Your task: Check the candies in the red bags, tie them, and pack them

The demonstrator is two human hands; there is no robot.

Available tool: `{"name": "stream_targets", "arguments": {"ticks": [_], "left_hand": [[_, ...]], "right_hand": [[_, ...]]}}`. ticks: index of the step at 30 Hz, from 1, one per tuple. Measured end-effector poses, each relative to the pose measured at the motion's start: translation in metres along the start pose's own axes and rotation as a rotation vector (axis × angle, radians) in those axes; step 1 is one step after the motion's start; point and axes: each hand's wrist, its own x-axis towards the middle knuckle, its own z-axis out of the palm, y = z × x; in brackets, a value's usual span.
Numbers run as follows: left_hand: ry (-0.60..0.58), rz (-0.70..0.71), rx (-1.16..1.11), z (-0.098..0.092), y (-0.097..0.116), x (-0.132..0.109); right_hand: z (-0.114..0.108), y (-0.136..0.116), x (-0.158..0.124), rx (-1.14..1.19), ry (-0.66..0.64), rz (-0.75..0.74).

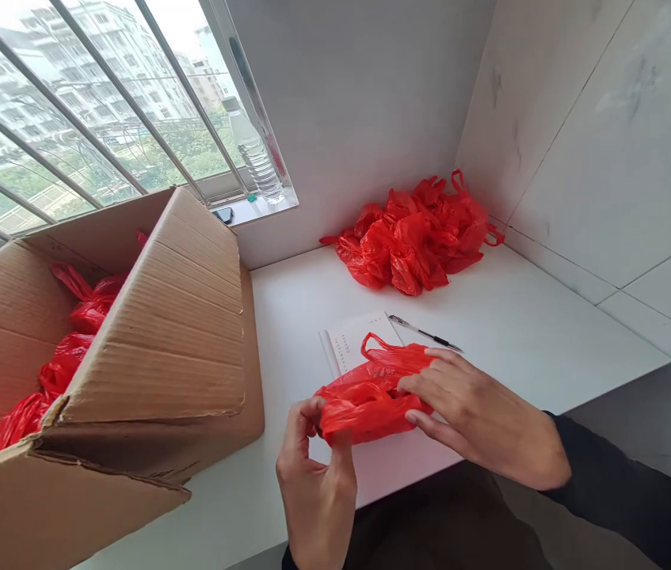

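Observation:
A crumpled red plastic bag (371, 396) lies across the white counter (507, 317) in front of me, its handle loops pointing away. My left hand (314, 475) pinches the bag's near left end between thumb and fingers. My right hand (478, 416) rests on the bag's right side, fingers curled over it and pressing it. Under the bag lies a sheet of paper (352, 336) with a column of small print. A pen (424, 334) lies just beyond it.
A pile of red plastic bags (418, 233) sits in the back corner against the tiled wall. A large open cardboard box (133, 348) holding more red bags (67, 348) stands at the left. A water bottle (255, 150) and a small dark object stand on the window sill.

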Motion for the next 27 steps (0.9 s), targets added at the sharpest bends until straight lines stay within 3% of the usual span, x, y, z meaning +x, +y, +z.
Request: {"name": "stream_targets", "arguments": {"ticks": [4, 8, 10, 12, 14, 16, 19, 23, 27], "left_hand": [[0.089, -0.134, -0.273, -0.009, -0.002, -0.003], [0.022, -0.285, -0.601, -0.014, 0.000, -0.002], [-0.023, -0.391, -0.645, -0.015, 0.002, -0.001], [-0.063, -0.441, -0.636, -0.015, 0.002, 0.001], [-0.090, -0.421, -0.600, -0.015, 0.002, 0.002], [-0.127, -0.377, -0.553, -0.015, 0.002, 0.003], [-0.196, -0.292, -0.482, -0.016, 0.001, 0.002], [-0.174, -0.100, -0.288, -0.021, 0.005, 0.001], [-0.365, 0.059, -0.015, -0.029, 0.022, -0.001]], "right_hand": [[0.001, -0.006, -0.012, 0.093, -0.123, 0.159], [0.007, -0.005, -0.015, -0.030, -0.210, 0.320], [0.004, -0.007, -0.011, -0.071, -0.162, 0.348], [-0.002, -0.011, -0.003, -0.004, -0.045, 0.271], [-0.003, -0.017, 0.006, 0.132, -0.025, 0.150], [0.003, -0.019, 0.015, 0.163, -0.195, 0.107], [0.020, -0.011, 0.023, 0.035, -0.423, 0.177], [0.030, 0.006, 0.028, -0.048, -0.335, 0.281], [0.033, 0.008, 0.031, -0.016, -0.202, 0.299]]}}
